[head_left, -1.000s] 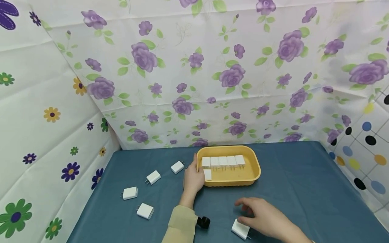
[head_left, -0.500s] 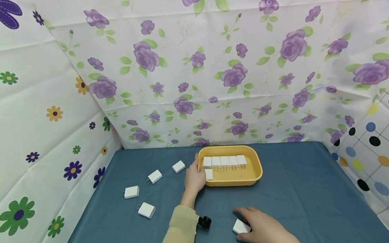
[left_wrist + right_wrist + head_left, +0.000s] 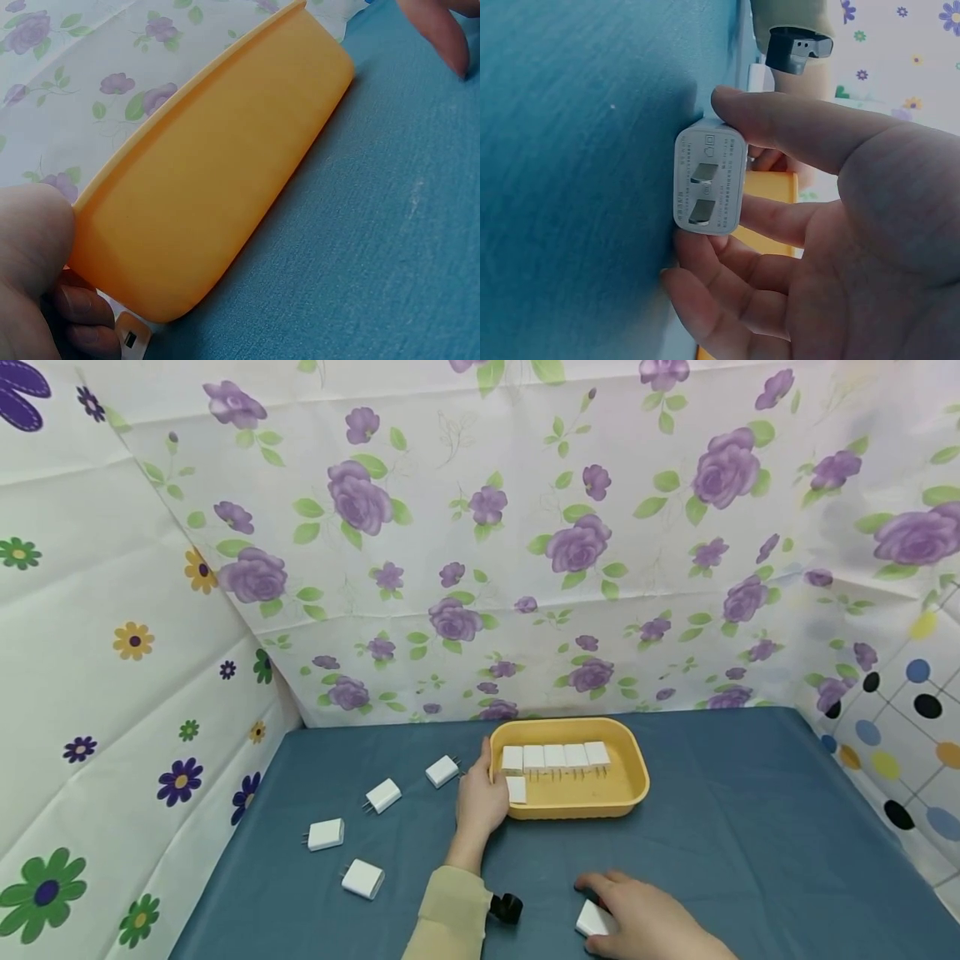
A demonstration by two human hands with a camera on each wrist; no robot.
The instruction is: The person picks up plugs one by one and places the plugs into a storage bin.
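Note:
My left hand (image 3: 482, 797) grips the left end of a yellow plastic tray (image 3: 577, 812); in the left wrist view its thumb lies by the rim and its fingers curl by the outer wall. Several white chargers (image 3: 553, 757) stand in a row inside the tray, with another charger (image 3: 516, 790) in front at its left. In front of the tray, my right hand (image 3: 647, 917) holds a white charger (image 3: 709, 180) between thumb and fingers, low over the blue cloth. Its two flat metal prongs face the right wrist camera. Whether it touches the cloth, I cannot tell.
Several more white chargers (image 3: 363, 879) lie scattered on the blue-covered table (image 3: 720, 827), left of the left arm. A black wrist device (image 3: 507, 908) sits by the left sleeve (image 3: 452, 910). Flower-patterned sheets (image 3: 420, 527) rise behind and left; a dotted sheet stands right.
My right hand has come down round the charger in front of the tray, and thumb and fingers are now at its sides. The left hand and the tray have stayed in place.

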